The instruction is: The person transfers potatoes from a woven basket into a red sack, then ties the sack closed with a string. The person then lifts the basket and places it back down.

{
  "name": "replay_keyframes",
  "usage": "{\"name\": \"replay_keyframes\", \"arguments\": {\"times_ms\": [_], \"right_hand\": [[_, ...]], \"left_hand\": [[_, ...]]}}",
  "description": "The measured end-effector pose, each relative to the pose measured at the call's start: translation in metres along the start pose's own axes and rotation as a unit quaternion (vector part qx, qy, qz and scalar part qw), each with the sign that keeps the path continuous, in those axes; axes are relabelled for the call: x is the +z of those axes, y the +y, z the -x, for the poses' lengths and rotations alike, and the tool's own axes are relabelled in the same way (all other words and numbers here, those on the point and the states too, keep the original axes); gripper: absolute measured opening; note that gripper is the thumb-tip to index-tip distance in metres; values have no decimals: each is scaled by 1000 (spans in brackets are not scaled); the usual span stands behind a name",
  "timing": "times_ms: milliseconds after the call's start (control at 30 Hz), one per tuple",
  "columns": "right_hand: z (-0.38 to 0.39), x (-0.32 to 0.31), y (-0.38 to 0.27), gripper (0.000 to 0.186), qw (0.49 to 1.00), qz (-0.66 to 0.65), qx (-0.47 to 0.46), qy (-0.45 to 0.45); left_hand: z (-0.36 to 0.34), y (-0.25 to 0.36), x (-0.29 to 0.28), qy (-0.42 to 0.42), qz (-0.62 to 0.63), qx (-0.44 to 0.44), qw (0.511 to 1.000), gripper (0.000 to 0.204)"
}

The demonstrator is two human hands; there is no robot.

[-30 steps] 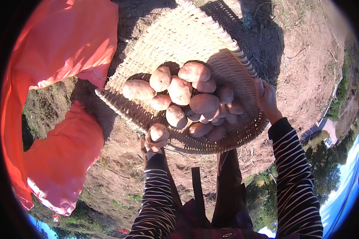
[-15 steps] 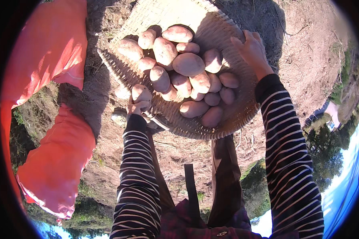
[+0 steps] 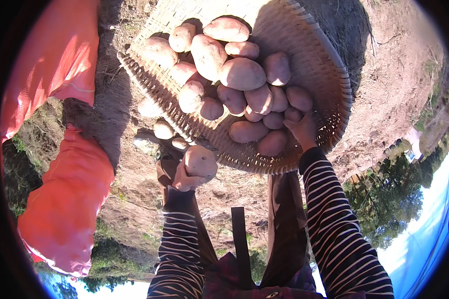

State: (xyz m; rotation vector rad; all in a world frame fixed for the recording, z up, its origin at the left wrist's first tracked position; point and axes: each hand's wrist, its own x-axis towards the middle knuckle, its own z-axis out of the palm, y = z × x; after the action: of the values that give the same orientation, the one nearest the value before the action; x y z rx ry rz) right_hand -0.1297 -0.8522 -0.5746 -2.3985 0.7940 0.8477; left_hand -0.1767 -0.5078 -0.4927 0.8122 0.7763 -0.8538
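A wide woven bamboo basket [image 3: 329, 74] holds a heap of reddish-brown potatoes [image 3: 242, 74]. Just outside its near left rim, my left hand [image 3: 185, 178] is closed around a big rounded potato [image 3: 200, 162], raised off the ground. My right hand [image 3: 303, 130] reaches into the basket's right side, its fingers closed on a small potato [image 3: 293, 114] at the edge of the heap. Part of that potato is hidden by the fingers.
Several potatoes [image 3: 163, 129] lie on the soil beside the basket's left rim. Two orange mesh sacks, one at the upper left [image 3: 55, 65] and one lower [image 3: 70, 194], stand to the left. My legs [image 3: 287, 214] are just behind the basket.
My right hand has left the basket's right side wall and come down onto a small potato. My left hand has drawn its potato away from the rim, nearer to me. The basket appears slightly shifted.
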Motion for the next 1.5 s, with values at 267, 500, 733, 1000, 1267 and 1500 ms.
{"name": "replay_keyframes", "arguments": {"times_ms": [267, 500, 733, 1000, 1267, 1500], "right_hand": [[87, -32, -40, 56, 933, -284, 77, -208], [120, -70, -113, 22, 907, 148, -280, -278], [-8, -137, -190, 43, 860, 141, -359, 336], [-78, -103, -212, 49, 948, 215, -144, 184], [-114, -120, -181, 52, 972, 104, -194, 81], [-109, -119, -180, 50, 982, 49, -180, 42]], "left_hand": [[-33, -46, 76, -125, 108, -24, 986, 78], [-23, -29, 51, -274, 102, 74, 953, 69], [8, 19, -39, -141, 84, 84, 983, 66], [-26, 37, -91, -22, 78, -19, 997, 59], [-52, 61, -82, 0, 68, -63, 996, 45], [-70, 76, -55, 93, 63, -159, 981, 45]]}}
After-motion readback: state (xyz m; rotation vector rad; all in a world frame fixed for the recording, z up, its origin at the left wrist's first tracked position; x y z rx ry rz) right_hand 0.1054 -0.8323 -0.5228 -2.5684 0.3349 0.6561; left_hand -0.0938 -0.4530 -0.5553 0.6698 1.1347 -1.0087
